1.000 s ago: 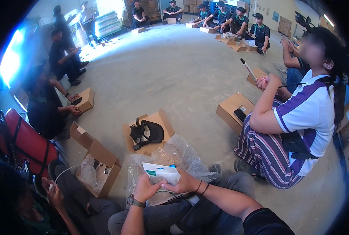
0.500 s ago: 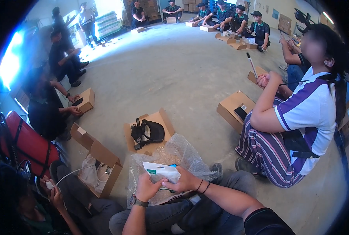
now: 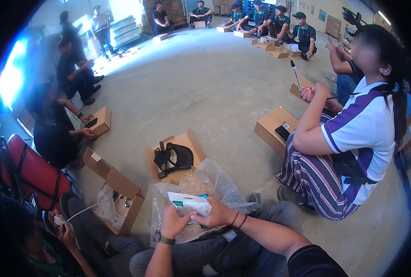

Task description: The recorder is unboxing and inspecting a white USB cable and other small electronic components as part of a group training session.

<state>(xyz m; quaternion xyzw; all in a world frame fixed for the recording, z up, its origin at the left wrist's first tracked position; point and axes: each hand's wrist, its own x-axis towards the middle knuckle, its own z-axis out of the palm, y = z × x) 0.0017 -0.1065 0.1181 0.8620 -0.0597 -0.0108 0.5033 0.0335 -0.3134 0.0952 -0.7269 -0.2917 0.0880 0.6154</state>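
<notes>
Between my two hands, above my crossed legs, is a white packet with a green patch and a hang slot at its top edge. My left hand, with a watch at the wrist, grips its left side. My right hand, with dark bands at the wrist, closes on its right side; the thumbs meet in front. Bubble wrap spreads out under and beyond the packet. Part of a bright blue thing shows behind the packet; what it is stays hidden. Past the wrap, a black head strap with a visor lies on an opened cardboard box.
An open carton with a white cable and plastic stands left, beside a person holding a white plug. At right a person squats with a marker, near a closed box bearing a phone. Several people sit around the concrete floor.
My hands and the packet stay almost where they were. The whole view has shifted very slightly.
</notes>
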